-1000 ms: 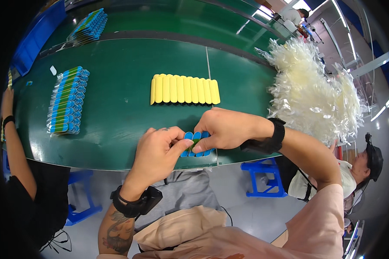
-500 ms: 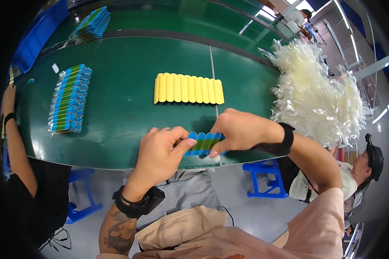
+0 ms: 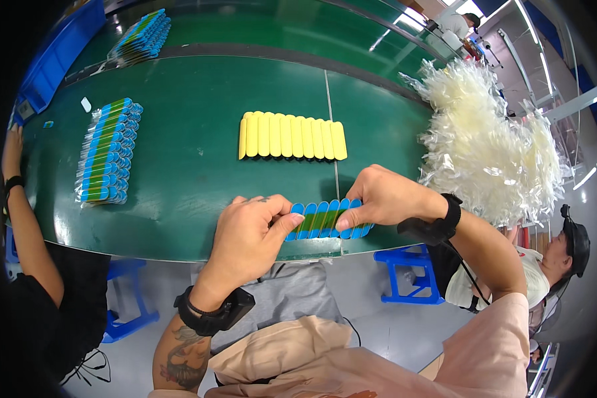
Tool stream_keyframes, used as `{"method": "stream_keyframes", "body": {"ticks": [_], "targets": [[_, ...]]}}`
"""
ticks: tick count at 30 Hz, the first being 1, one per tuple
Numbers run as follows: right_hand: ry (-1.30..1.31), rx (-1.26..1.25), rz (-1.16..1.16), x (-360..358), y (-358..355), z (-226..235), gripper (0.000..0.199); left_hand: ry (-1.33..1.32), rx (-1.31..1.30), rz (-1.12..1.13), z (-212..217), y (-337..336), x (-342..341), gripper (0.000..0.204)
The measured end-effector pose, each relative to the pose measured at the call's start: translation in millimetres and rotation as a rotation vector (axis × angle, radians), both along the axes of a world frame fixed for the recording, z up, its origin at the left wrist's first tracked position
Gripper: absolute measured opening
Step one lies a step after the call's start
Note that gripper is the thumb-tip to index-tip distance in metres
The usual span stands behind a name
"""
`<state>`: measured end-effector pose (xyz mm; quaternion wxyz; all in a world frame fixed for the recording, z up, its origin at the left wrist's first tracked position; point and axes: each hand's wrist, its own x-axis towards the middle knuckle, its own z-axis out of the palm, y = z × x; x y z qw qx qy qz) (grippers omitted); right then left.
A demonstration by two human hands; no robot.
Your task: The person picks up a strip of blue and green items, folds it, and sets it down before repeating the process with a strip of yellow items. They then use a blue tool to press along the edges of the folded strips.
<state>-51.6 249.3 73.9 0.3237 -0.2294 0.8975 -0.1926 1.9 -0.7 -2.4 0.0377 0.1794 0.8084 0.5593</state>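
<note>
Fingers of the left hand (image 3: 249,235) and right hand (image 3: 385,196) are curled closed on the two ends of a row of blue and green sticks (image 3: 325,220), pinching it between them at the near edge of the green table (image 3: 192,172). Beyond it lies a row of yellow sticks (image 3: 292,136), with a bundle of blue and green sticks (image 3: 107,151) to the left and a heap of clear bags (image 3: 491,142) to the right.

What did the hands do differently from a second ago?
The left hand and right hand drew apart, and the row of blue and green sticks they grip now shows spread out wide between them; before, the hands hid most of it. The yellow row, the blue bundle and the clear bags stayed put.
</note>
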Motion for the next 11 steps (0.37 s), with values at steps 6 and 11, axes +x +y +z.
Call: {"method": "stream_keyframes", "body": {"ticks": [6, 11], "targets": [[0.033, -0.009, -0.042, 1.9, 7.8, -5.2, 0.06, 0.039, -0.038, -0.002, 1.7, 1.1, -0.8, 0.022], [0.045, 0.02, -0.118, 0.7, 12.2, -8.0, 0.063, -0.189, 0.087, 0.042, 7.0, 6.8, -1.2, 0.02]]}}
